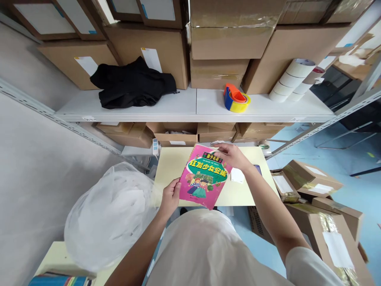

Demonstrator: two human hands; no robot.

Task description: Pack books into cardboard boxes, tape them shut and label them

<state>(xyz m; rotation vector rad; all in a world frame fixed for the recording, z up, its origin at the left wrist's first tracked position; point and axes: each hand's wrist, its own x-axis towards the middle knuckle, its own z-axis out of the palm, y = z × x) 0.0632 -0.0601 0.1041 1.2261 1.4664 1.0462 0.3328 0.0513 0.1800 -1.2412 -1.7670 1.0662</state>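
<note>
A pink children's book (205, 178) with yellow Chinese characters and two cartoon figures on its cover is held up, tilted, over a pale yellow table (168, 165). My left hand (170, 197) grips its lower left edge, the thumb on the front cover. At the upper right corner, my right hand (230, 155) is closed on the top edge; some of its fingertips are hidden. On the table beside my right forearm lie a small white card (237, 175) and a phone (257, 170), partly covered by the arm.
The shelf (178, 106) ahead carries cardboard boxes (228, 43), black cloth (131, 85), a tape dispenser (236, 99) and label rolls (287, 85). A plastic bag (110, 214) bulges at the left. Taped boxes (330, 234) are piled at the right. Books (61, 280) lie lower left.
</note>
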